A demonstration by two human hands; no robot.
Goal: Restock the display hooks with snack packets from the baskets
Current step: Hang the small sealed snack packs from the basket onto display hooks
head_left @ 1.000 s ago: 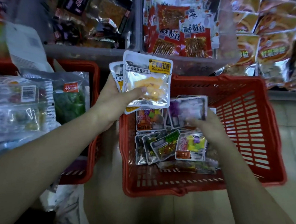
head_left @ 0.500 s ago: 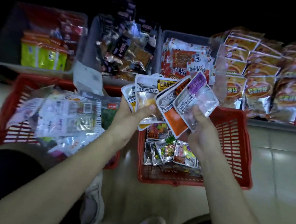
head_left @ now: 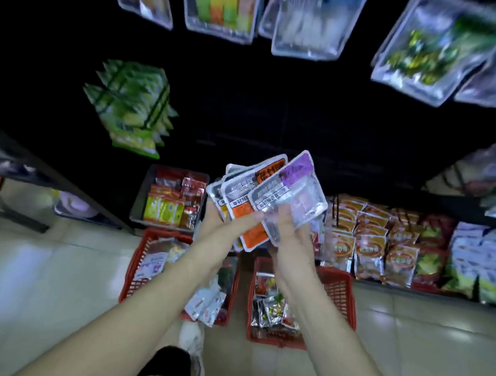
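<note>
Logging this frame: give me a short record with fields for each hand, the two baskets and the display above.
left hand: grips fanned packets, thumb across orange packet
right hand: pinches purple packet at the fan's front
left basket: red, on the floor, packets inside
right basket: red, on the floor, packets inside
display: hanging packets overhead, blurred; held packets not yet hung

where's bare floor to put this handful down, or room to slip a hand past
Bare tile floor lies left of the left red basket and again right of the right red basket, before the shelf packets. The gap between the baskets is narrow. Both baskets and the grey bin are crowded.
</note>
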